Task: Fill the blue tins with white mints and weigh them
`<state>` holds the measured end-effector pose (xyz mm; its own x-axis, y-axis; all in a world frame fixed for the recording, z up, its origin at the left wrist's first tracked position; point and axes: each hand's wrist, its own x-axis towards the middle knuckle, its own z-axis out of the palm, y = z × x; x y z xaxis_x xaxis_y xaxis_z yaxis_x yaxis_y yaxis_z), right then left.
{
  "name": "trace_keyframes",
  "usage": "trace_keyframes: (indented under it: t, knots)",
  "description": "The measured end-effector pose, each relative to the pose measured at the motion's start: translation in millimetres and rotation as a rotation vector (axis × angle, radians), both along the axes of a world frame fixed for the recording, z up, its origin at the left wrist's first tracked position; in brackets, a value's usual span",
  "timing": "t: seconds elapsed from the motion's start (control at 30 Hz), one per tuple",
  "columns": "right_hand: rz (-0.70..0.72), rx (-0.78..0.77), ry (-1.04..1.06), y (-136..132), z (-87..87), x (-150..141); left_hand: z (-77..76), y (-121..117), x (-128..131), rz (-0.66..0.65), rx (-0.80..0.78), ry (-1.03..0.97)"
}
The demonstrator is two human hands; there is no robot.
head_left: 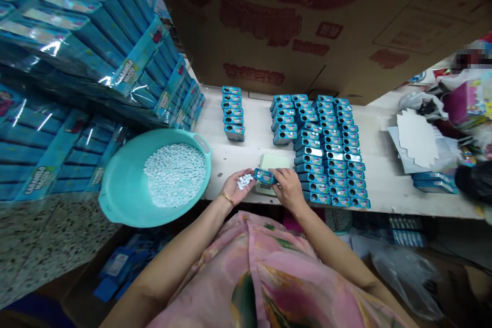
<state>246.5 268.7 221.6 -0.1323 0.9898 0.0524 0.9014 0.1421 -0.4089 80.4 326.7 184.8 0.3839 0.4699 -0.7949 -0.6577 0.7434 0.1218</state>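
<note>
My left hand (236,186) is cupped palm up, holding a small heap of white candies (245,181). My right hand (286,188) grips a small blue tin (264,176) and holds it against the left palm, just above a pale green scale (273,163) on the white table (388,192). A gold bangle sits on my left wrist. To the left, a teal basin (126,192) holds many more white candies (175,174).
Rows of several open blue tins (330,151) stand right of the scale, and a short row (232,113) behind it. Stacked wrapped blue cartons (96,41) fill the left. A large cardboard box (326,20) stands at the back. White card pieces (417,138) and bags lie at right.
</note>
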Motion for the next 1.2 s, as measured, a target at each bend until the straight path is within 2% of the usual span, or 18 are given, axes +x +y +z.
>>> trace_keyframes:
  t: [0.13, 0.27, 0.37, 0.43, 0.63, 0.7, 0.77, 0.87, 0.97, 1.03, 1.1, 1.2]
  knots:
    - [-0.141, 0.032, 0.336, 1.2, -22.7, 9.8, -3.0, 0.2, -1.9, 0.001, -0.001, -0.003]
    - [-0.295, -0.047, 0.723, 13.1, -49.6, 14.9, -8.1, -3.0, -14.0, 0.016, -0.018, 0.046]
    - [-0.302, -0.090, 0.886, 34.7, -63.3, 7.7, -8.9, -6.9, -26.2, 0.062, -0.025, 0.088]
    - [-0.272, -0.074, 0.896, 56.3, -69.1, -3.1, -6.6, -9.9, -33.5, 0.088, -0.028, 0.103]
    - [-0.255, -0.028, 0.595, 134.4, -90.4, -55.4, 6.2, -16.5, -53.5, 0.149, -0.031, 0.144]
    - [-0.258, -0.039, 0.543, 150.6, -98.8, -70.7, 7.9, -17.5, -60.2, 0.173, -0.041, 0.148]
    - [-0.276, -0.036, 0.502, 155.8, -103.4, -75.0, 7.2, -18.2, -66.0, 0.189, -0.054, 0.150]
    - [-0.332, 0.046, 0.385, 145.6, -97.0, -49.9, 3.0, -18.7, -71.7, 0.188, -0.067, 0.153]
    - [-0.377, 0.181, 0.144, 128.8, -76.8, 4.4, -1.6, -18.6, -72.1, 0.147, -0.079, 0.155]
    - [-0.425, 0.171, -0.069, 122.8, -64.2, 41.0, -2.8, -18.3, -69.4, 0.129, -0.085, 0.161]
    - [-0.381, 0.113, -0.246, 122.4, -58.2, 67.5, -2.1, -17.9, -65.1, 0.129, -0.081, 0.167]
    - [-0.228, 0.097, -0.405, 126.6, -61.7, 85.3, 1.1, -17.5, -58.3, 0.124, -0.066, 0.170]
